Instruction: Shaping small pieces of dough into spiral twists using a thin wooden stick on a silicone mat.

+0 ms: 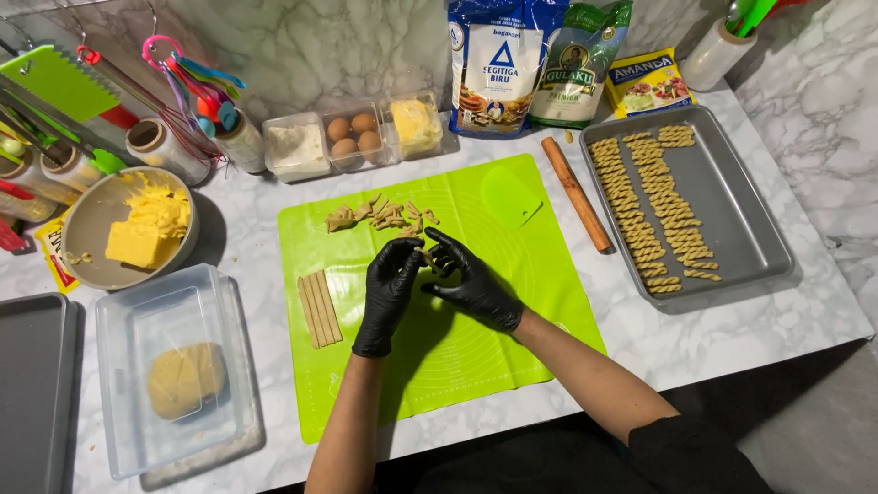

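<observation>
Both my hands wear black gloves and meet over a lime green silicone mat (pixel 512 302). My left hand (pixel 389 285) and my right hand (pixel 468 279) pinch the two ends of a short strip of tan dough (pixel 426 257) between their fingertips. Just beyond them lies a heap of twisted dough pieces (pixel 380 216). Flat cut dough strips (pixel 319 308) lie side by side on the mat's left part. A grey baking tray (pixel 741 220) at the right holds several rows of twisted sticks (pixel 645 206).
A wooden rolling pin (pixel 575 193) and green scraper (pixel 509 197) lie by the mat's right edge. A clear box with a dough ball (pixel 185 379) and a bowl of grated cheese (pixel 137 229) stand left. Eggs (pixel 353 134), tubs and bagged goods line the back wall.
</observation>
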